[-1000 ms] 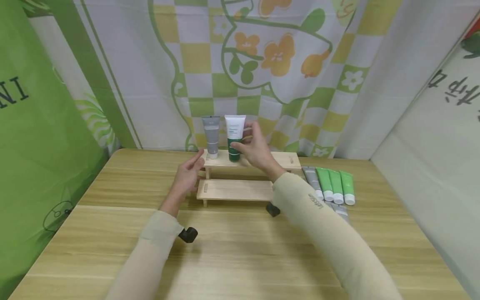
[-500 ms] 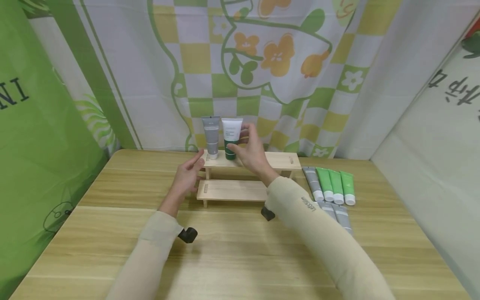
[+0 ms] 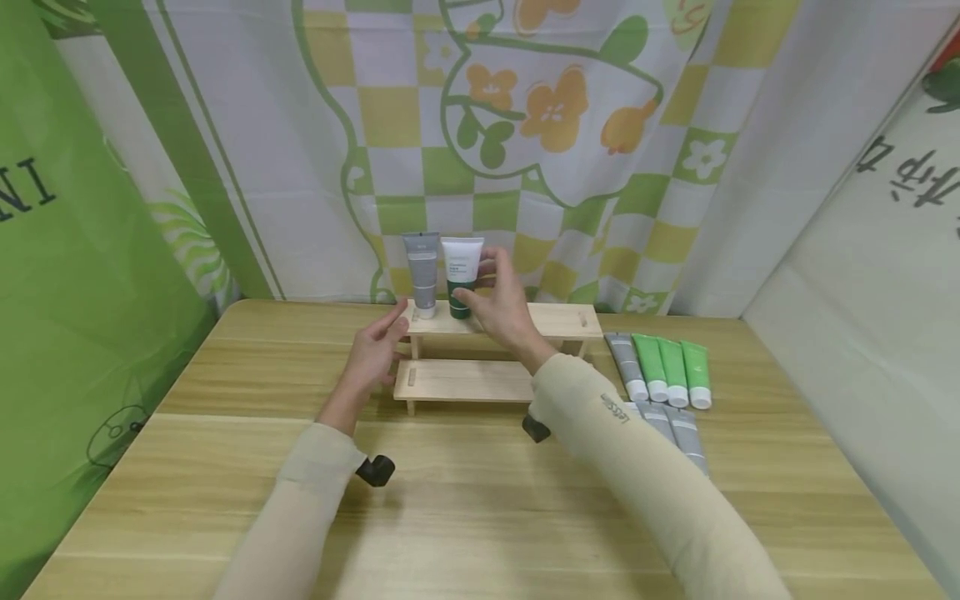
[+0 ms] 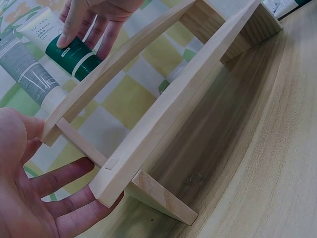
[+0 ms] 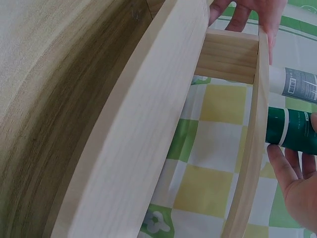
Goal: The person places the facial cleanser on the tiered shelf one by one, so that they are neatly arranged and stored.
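On the upper tier of a wooden two-tier shelf (image 3: 555,317), my right hand (image 3: 501,304) pinches a white and dark green squeeze tube (image 3: 460,279) between thumb and fingers. The tube stands upright, cap down. Just left of it stands a grey squeeze tube (image 3: 423,271), also cap down and untouched by the hand. My left hand (image 3: 372,350) rests against the shelf's left end with its fingers spread. In the left wrist view, the left fingertips (image 4: 81,171) lie along the ends of both tiers. The right wrist view shows the dark green lower part (image 5: 292,130) of the tube close to the tier's edge.
Several green tubes (image 3: 672,371) and a grey tube (image 3: 627,367) lie in a row right of the shelf. More grey tubes (image 3: 686,433) lie in front of them, partly behind the right sleeve. A patterned curtain (image 3: 420,167) hangs behind the wooden table (image 3: 450,517).
My right hand has moved the white and green tube slightly left, closer to the grey tube, and a little lower at its top. The left hand has stayed at the shelf's end.
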Demonstrator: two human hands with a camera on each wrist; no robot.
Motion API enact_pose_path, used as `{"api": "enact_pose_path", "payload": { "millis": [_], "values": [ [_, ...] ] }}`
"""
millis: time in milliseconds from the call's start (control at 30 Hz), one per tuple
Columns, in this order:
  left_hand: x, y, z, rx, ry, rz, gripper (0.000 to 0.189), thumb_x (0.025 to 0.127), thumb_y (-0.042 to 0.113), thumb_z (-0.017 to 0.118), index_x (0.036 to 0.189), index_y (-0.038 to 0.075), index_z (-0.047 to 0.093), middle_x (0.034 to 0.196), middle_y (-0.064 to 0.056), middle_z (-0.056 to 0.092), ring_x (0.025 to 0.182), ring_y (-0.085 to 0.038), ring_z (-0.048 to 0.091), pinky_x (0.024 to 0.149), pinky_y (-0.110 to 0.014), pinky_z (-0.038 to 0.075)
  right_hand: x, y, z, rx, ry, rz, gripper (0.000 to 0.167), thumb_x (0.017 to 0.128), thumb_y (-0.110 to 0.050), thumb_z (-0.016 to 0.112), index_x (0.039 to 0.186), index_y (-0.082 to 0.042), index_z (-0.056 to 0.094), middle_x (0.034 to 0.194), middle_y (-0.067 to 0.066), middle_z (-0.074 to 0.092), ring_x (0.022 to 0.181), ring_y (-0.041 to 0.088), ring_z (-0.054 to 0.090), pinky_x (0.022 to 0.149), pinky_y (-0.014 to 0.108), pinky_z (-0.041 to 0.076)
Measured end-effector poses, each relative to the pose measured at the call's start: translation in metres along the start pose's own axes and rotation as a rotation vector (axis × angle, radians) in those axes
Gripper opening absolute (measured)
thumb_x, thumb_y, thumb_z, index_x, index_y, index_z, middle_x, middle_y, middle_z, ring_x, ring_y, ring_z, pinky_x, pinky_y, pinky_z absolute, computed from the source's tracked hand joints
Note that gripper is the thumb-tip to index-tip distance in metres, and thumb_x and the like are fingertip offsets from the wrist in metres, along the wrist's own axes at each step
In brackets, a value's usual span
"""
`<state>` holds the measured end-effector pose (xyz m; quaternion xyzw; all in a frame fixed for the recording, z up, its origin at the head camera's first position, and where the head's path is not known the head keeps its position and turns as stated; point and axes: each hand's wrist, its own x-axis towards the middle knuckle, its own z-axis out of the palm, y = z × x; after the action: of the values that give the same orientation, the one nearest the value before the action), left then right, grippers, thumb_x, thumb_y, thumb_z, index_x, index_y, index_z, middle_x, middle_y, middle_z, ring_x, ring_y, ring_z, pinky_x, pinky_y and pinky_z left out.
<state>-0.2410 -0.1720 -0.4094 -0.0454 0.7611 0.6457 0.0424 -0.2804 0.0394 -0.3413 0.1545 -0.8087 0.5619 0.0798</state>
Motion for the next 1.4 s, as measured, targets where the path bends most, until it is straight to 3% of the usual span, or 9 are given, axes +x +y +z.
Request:
{"api": "enact_pose_path", "payload": {
  "millis": [533,867,1167,1400],
  "values": [
    [0.002,-0.004,0.003,-0.010,0.001,-0.003,0.047,0.104,0.050,0.049,0.151,0.047,0.041,0.152,-0.017,0.043,0.117,-0.044,0.055,0.084,-0.064,0.054,-0.007,0.008,-0.012,0.022,-0.118,0.047,0.065,0.090,-0.003,0.075,0.143,-0.011,0.038,0.128,0.014,0.053,0.117,0.031,0.057,0.095,0.042,0.053],
    [0.003,-0.003,0.001,-0.011,0.002,-0.012,0.048,0.104,0.050,0.048,0.151,0.046,0.040,0.143,-0.016,0.051,0.111,-0.037,0.055,0.080,-0.055,0.058,-0.021,0.006,-0.032,0.010,-0.111,0.116,0.058,0.090,-0.014,0.077,0.139,-0.011,0.046,0.131,0.015,0.052,0.118,0.030,0.056,0.095,0.042,0.052],
    [0.002,-0.001,0.000,0.001,0.003,-0.012,0.047,0.104,0.051,0.048,0.150,0.049,0.040,0.142,-0.015,0.052,0.110,-0.037,0.057,0.077,-0.052,0.059,-0.046,0.007,-0.061,0.000,-0.083,0.166,0.053,0.088,-0.012,0.079,0.132,-0.006,0.050,0.129,0.020,0.055,0.114,0.031,0.059,0.093,0.042,0.053],
    [0.002,0.000,-0.001,0.004,-0.002,-0.002,0.047,0.104,0.050,0.048,0.151,0.047,0.039,0.145,-0.017,0.049,0.113,-0.040,0.056,0.081,-0.059,0.057,-0.073,0.010,-0.089,-0.018,-0.112,0.176,0.057,0.089,-0.014,0.079,0.136,-0.002,0.048,0.129,0.018,0.054,0.115,0.033,0.059,0.093,0.044,0.054]
  ]
}}
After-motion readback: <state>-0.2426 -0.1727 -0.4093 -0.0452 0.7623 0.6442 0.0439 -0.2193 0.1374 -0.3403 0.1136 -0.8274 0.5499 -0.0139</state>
